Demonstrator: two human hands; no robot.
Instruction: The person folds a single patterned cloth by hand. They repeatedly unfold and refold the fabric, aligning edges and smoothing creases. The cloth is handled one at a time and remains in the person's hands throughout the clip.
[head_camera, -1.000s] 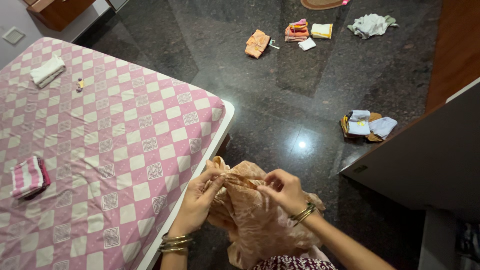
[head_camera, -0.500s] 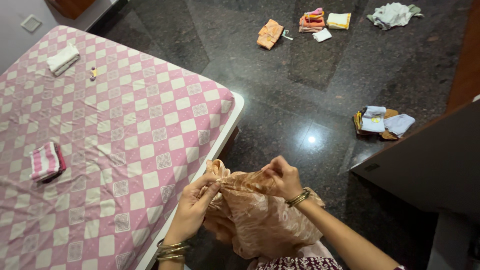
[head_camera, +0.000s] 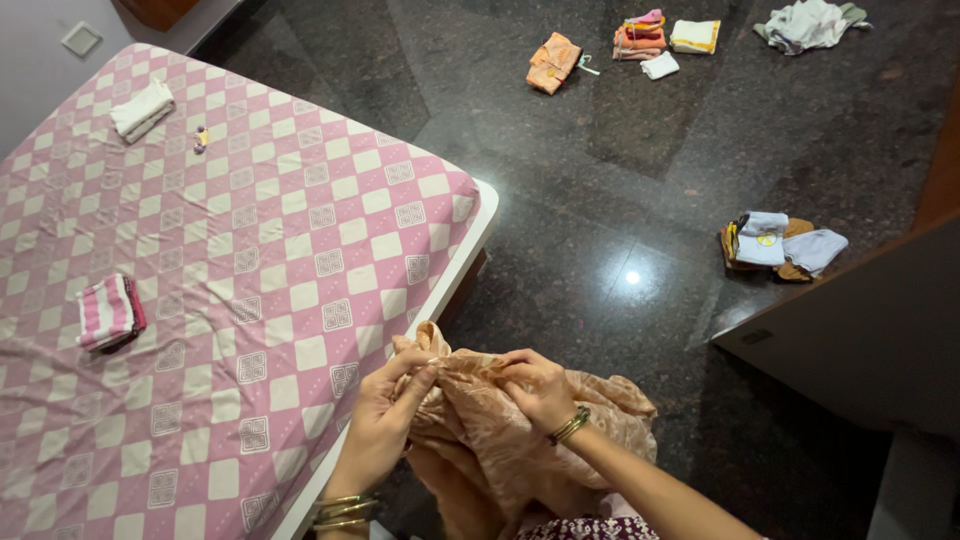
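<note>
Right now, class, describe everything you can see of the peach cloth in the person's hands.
The peach cloth is thin, soft-looking fabric with a faint pale pattern, crumpled and bunched. It hangs in loose folds beside the bed's corner, above the dark floor. The left hand and right hand both pinch its upper edge, close together.

A bedroom in a home. A bed (head_camera: 250, 260) fills the left of the frame, covered by a pink-and-white checked sheet (head_camera: 300, 230) and bearing a folded striped cloth (head_camera: 110, 312) at left and a folded white cloth (head_camera: 142, 109) at upper left. The floor (head_camera: 600, 200) is dark polished stone, reflecting a ceiling light. Small piles of folded clothes lie on it — an orange one (head_camera: 552, 62) at top centre, a blue-and-white one (head_camera: 782, 243) at right — the ordinary laundry of a household.
</note>
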